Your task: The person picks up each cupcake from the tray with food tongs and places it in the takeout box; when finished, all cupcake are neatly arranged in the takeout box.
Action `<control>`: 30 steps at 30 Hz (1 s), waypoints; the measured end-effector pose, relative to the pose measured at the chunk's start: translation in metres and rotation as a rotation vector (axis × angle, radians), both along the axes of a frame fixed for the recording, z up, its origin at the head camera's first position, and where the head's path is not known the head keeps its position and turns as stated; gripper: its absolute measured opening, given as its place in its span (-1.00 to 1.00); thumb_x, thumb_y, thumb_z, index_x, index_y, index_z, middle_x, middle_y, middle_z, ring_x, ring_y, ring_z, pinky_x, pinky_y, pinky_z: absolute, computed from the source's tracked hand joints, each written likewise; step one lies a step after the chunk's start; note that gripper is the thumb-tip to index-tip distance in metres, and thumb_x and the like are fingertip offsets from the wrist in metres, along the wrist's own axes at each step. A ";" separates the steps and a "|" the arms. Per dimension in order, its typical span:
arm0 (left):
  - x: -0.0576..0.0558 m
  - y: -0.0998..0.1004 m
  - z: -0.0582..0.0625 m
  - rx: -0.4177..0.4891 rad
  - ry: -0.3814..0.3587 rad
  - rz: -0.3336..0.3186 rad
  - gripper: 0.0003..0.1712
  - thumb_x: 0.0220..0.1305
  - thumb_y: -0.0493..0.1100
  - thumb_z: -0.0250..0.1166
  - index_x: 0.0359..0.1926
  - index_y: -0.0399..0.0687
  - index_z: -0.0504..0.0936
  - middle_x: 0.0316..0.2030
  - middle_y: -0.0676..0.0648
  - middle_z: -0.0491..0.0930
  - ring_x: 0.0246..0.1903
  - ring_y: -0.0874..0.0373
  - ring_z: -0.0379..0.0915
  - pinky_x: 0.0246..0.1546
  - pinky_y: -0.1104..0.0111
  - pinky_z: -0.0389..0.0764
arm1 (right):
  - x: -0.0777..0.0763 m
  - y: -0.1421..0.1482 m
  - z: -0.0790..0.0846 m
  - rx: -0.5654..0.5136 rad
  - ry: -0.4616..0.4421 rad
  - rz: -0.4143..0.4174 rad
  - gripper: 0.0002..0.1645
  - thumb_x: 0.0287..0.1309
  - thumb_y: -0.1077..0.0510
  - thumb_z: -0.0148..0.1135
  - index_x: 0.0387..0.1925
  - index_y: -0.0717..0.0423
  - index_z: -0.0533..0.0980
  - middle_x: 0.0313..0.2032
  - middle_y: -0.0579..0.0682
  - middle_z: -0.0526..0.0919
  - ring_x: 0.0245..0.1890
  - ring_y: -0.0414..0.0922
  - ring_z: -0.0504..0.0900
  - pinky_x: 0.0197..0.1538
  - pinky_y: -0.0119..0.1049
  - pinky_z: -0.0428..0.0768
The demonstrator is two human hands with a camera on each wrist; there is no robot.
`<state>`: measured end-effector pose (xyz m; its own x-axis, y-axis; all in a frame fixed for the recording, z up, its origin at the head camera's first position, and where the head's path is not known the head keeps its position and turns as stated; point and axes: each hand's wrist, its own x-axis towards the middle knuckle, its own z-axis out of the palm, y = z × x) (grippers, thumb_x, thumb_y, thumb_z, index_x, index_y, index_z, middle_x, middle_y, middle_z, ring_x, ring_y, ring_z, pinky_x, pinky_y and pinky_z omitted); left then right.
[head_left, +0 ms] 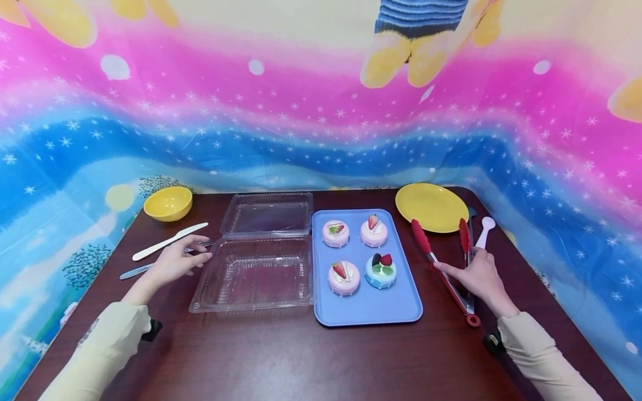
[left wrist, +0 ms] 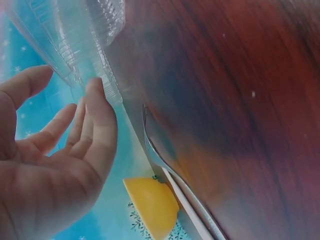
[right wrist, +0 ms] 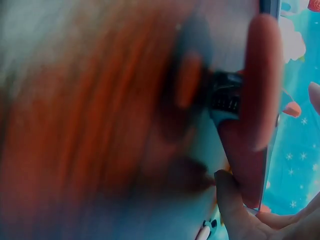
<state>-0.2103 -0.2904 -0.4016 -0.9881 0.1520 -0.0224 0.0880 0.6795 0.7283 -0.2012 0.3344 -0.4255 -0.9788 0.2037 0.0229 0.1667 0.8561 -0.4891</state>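
My left hand point(head_left: 175, 259) hovers over a metal fork point(head_left: 137, 271), beside the left edge of a clear plastic clamshell container point(head_left: 210, 295). In the left wrist view its fingers are loosely bent with nothing held, and the container's edge point(left wrist: 112, 82) is close to the fingertips. My right hand point(head_left: 478, 275) grips red-and-silver tongs point(head_left: 451, 289), thumb at one arm and fingers at the other; the tong tips stand apart. Between the hands, a blue tray point(head_left: 368, 309) bears three pink cakes point(head_left: 344, 281) topped with strawberry and one blue cake point(head_left: 381, 275) with berry and cookie toppings.
A white knife point(head_left: 170, 241) lies left of the container, with a yellow bowl point(head_left: 168, 205) behind it. Behind the tongs is a yellow plate point(head_left: 431, 207). A pale pink spoon point(head_left: 485, 225) lies by the right hand. A printed cloth point(head_left: 321, 111) hangs at the table's back.
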 end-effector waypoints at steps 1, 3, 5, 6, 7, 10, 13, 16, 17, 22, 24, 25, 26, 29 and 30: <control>0.000 0.000 0.000 0.011 -0.009 -0.002 -0.42 0.22 -0.07 0.19 0.16 -0.32 0.29 -0.14 -0.32 0.49 -0.37 0.03 0.55 -0.52 0.30 0.60 | 0.000 0.000 0.000 -0.001 -0.005 -0.002 0.33 -0.31 -0.53 0.20 0.13 0.48 0.08 -0.14 0.37 0.26 -0.23 0.16 0.32 -0.32 -0.01 0.53; -0.001 0.001 -0.001 0.028 -0.024 -0.005 -0.42 0.22 -0.08 0.19 0.16 -0.32 0.29 -0.18 -0.30 0.51 -0.39 0.05 0.56 -0.53 0.30 0.60 | 0.000 -0.001 -0.001 -0.003 -0.011 -0.003 0.33 -0.33 -0.54 0.21 0.12 0.48 0.08 -0.14 0.37 0.26 -0.23 0.16 0.32 -0.31 0.00 0.53; -0.001 0.002 -0.001 0.036 -0.038 -0.006 -0.41 0.22 -0.08 0.19 0.17 -0.31 0.28 -0.23 -0.26 0.54 -0.43 0.06 0.57 -0.56 0.29 0.60 | 0.000 -0.001 -0.001 0.000 -0.017 -0.001 0.33 -0.34 -0.54 0.21 0.11 0.49 0.09 -0.14 0.37 0.27 -0.22 0.17 0.33 -0.30 0.02 0.54; -0.001 0.002 -0.001 0.041 -0.047 -0.003 -0.41 0.21 -0.08 0.20 0.17 -0.31 0.28 -0.25 -0.24 0.54 -0.45 0.07 0.56 -0.57 0.28 0.59 | 0.000 -0.002 -0.001 0.002 -0.019 0.001 0.33 -0.34 -0.54 0.22 0.10 0.49 0.09 -0.13 0.38 0.27 -0.22 0.17 0.33 -0.29 0.02 0.54; -0.001 0.002 -0.001 0.046 -0.052 -0.004 -0.41 0.21 -0.09 0.20 0.17 -0.31 0.27 -0.26 -0.24 0.55 -0.48 0.07 0.56 -0.59 0.27 0.59 | 0.000 -0.002 -0.001 0.004 -0.020 0.003 0.33 -0.35 -0.54 0.22 0.09 0.50 0.10 -0.13 0.38 0.27 -0.22 0.18 0.34 -0.29 0.02 0.55; -0.001 0.003 -0.001 0.068 -0.074 -0.005 -0.40 0.21 -0.08 0.20 0.17 -0.30 0.27 -0.29 -0.23 0.56 -0.53 0.07 0.54 -0.64 0.25 0.57 | 0.000 -0.002 -0.001 0.007 -0.023 0.010 0.36 -0.37 -0.53 0.24 0.12 0.51 0.08 -0.10 0.41 0.26 -0.19 0.20 0.33 -0.26 0.07 0.54; -0.001 0.004 -0.002 0.094 -0.102 -0.013 -0.40 0.21 -0.09 0.20 0.18 -0.28 0.26 -0.28 -0.26 0.56 -0.56 0.07 0.52 -0.64 0.24 0.57 | 0.000 -0.003 0.000 0.005 -0.025 0.012 0.40 -0.40 -0.53 0.26 0.14 0.51 0.06 -0.08 0.42 0.25 -0.17 0.22 0.33 -0.23 0.10 0.54; -0.001 0.004 -0.003 0.118 -0.123 -0.021 -0.41 0.22 -0.12 0.19 0.19 -0.29 0.24 -0.27 -0.27 0.56 -0.57 0.07 0.52 -0.64 0.24 0.58 | 0.001 -0.004 0.000 0.007 -0.029 0.014 0.41 -0.44 -0.54 0.28 0.13 0.50 0.07 -0.10 0.41 0.25 -0.19 0.21 0.34 -0.26 0.08 0.55; -0.001 0.004 -0.004 0.125 -0.129 -0.021 -0.41 0.22 -0.12 0.18 0.20 -0.29 0.23 -0.27 -0.27 0.55 -0.58 0.07 0.53 -0.64 0.24 0.58 | 0.001 -0.004 0.000 0.008 -0.030 0.016 0.40 -0.45 -0.54 0.28 0.12 0.49 0.07 -0.11 0.41 0.25 -0.20 0.20 0.34 -0.27 0.06 0.56; 0.001 0.002 -0.005 0.138 -0.164 -0.008 -0.35 0.20 -0.09 0.21 0.21 -0.29 0.20 -0.27 -0.24 0.55 -0.56 0.06 0.54 -0.62 0.25 0.58 | 0.001 -0.005 0.000 0.012 -0.035 0.020 0.41 -0.45 -0.52 0.30 0.14 0.49 0.06 -0.11 0.41 0.25 -0.20 0.20 0.34 -0.28 0.05 0.56; 0.002 0.002 -0.004 0.136 -0.174 -0.010 -0.33 0.19 -0.09 0.22 0.22 -0.30 0.19 -0.26 -0.25 0.56 -0.55 0.05 0.54 -0.61 0.24 0.59 | 0.001 -0.005 0.000 0.019 -0.040 0.017 0.43 -0.45 -0.52 0.30 0.15 0.50 0.05 -0.10 0.41 0.25 -0.19 0.21 0.34 -0.26 0.07 0.56; 0.003 0.002 -0.004 0.137 -0.179 -0.014 -0.32 0.19 -0.11 0.22 0.22 -0.31 0.18 -0.26 -0.26 0.56 -0.55 0.04 0.54 -0.61 0.24 0.59 | 0.001 -0.005 0.000 0.020 -0.042 0.016 0.43 -0.45 -0.52 0.30 0.16 0.50 0.04 -0.10 0.42 0.24 -0.19 0.21 0.34 -0.25 0.07 0.55; 0.004 0.002 -0.003 0.137 -0.184 -0.015 -0.32 0.18 -0.12 0.23 0.22 -0.31 0.17 -0.26 -0.26 0.56 -0.54 0.04 0.54 -0.60 0.24 0.59 | 0.000 -0.005 0.000 0.023 -0.044 0.015 0.44 -0.45 -0.53 0.29 0.16 0.50 0.04 -0.09 0.42 0.24 -0.18 0.21 0.33 -0.24 0.08 0.55; 0.006 0.001 -0.001 0.146 -0.202 -0.021 -0.31 0.16 -0.14 0.24 0.22 -0.32 0.17 -0.30 -0.22 0.56 -0.54 0.05 0.53 -0.59 0.24 0.59 | 0.000 -0.006 0.000 0.023 -0.050 0.012 0.46 -0.46 -0.54 0.29 0.18 0.49 0.02 -0.07 0.42 0.22 -0.16 0.22 0.32 -0.23 0.09 0.55; 0.007 0.001 -0.001 0.153 -0.206 -0.027 -0.30 0.16 -0.15 0.24 0.22 -0.34 0.16 -0.32 -0.19 0.55 -0.54 0.05 0.53 -0.59 0.24 0.59 | 0.000 -0.006 0.000 0.019 -0.051 0.011 0.46 -0.45 -0.54 0.29 0.19 0.49 0.00 -0.07 0.42 0.22 -0.16 0.23 0.32 -0.23 0.10 0.55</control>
<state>-0.2034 -0.2892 -0.4027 -0.9605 0.1958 -0.1979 -0.0563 0.5595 0.8269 -0.2013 0.3283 -0.4255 -0.9810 0.1929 -0.0230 0.1814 0.8673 -0.4636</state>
